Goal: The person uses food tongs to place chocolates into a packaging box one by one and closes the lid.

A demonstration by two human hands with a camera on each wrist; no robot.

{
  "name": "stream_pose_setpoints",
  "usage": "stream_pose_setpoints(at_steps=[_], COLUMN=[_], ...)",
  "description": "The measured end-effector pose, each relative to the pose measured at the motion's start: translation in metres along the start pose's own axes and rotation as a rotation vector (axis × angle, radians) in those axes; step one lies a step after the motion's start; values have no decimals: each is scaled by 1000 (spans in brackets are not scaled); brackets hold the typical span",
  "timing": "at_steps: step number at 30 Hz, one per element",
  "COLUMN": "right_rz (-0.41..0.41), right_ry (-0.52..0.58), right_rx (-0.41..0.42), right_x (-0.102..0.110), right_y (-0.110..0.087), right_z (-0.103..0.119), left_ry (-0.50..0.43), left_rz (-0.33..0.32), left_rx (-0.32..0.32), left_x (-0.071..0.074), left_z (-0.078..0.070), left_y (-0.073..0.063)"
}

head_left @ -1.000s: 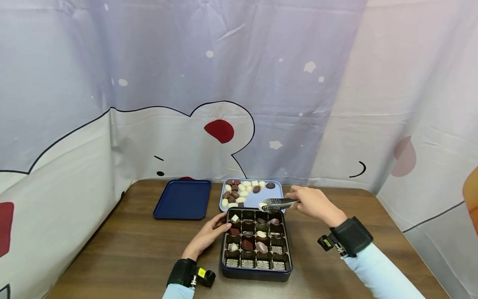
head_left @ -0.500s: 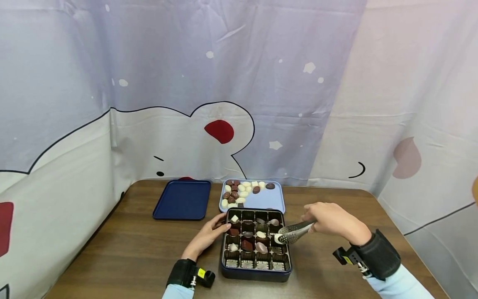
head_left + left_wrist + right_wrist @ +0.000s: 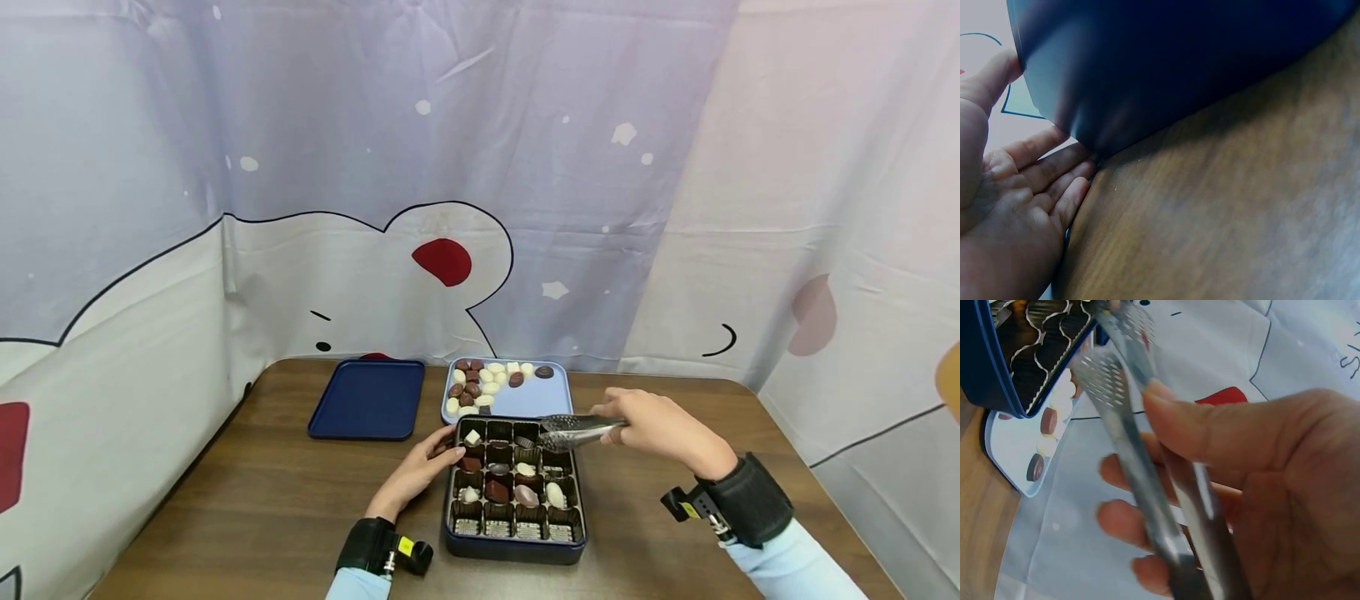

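My right hand point(image 3: 660, 425) holds metal tongs point(image 3: 573, 432) with perforated heads over the back right compartments of a dark blue chocolate box point(image 3: 517, 548). In the right wrist view the tongs' arms stand apart, with the thumb on one and the fingers behind the other. A pinkish bit shows near their tips; whether it is between them I cannot tell. A white oval chocolate point(image 3: 555, 496) lies in the right compartment of the third row. My left hand point(image 3: 420, 471) rests against the box's left side, thumb at the rim, its fingers nearly straight at the corner point(image 3: 1041, 156).
Behind the box lies a light blue tray point(image 3: 532, 404) with several white and brown chocolates on its left part and back. A flat dark blue lid or tray point(image 3: 367, 400) lies to the left. A printed cloth point(image 3: 375, 283) hangs behind the wooden table point(image 3: 300, 517).
A white chocolate went from the tray into the third-row right compartment and was let go. The right hand and tongs then moved up to the back right compartments. The left hand stayed.
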State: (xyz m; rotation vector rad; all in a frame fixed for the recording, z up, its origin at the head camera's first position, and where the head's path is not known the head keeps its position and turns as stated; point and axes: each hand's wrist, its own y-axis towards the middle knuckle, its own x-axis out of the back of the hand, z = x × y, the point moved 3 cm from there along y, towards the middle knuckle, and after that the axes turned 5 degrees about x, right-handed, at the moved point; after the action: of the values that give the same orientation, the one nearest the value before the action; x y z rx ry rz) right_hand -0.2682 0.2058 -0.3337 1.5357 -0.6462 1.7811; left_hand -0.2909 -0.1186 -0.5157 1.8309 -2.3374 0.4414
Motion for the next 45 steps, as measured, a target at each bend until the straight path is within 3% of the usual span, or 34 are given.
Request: stream_pose_setpoints(at_steps=[8, 19, 30, 40, 45], right_rz=[-133, -138, -34, -68, -79], right_ry=[-16, -21, 6, 49, 11], right_rx=[-100, -266, -255, -262, -258], right_x=[-19, -66, -94, -102, -108], right_y=[33, 77, 105, 114, 118], right_z=[-16, -53, -58, -57, -54], left_ry=[2, -15, 10, 3, 6], left_rz=[-10, 3, -7, 2, 4], left_rx=[-6, -9, -9, -14, -15], left_x=[-1, 0, 0, 0, -1], left_z=[-2, -2, 0, -1, -3], left_y=[0, 1, 2, 1, -2])
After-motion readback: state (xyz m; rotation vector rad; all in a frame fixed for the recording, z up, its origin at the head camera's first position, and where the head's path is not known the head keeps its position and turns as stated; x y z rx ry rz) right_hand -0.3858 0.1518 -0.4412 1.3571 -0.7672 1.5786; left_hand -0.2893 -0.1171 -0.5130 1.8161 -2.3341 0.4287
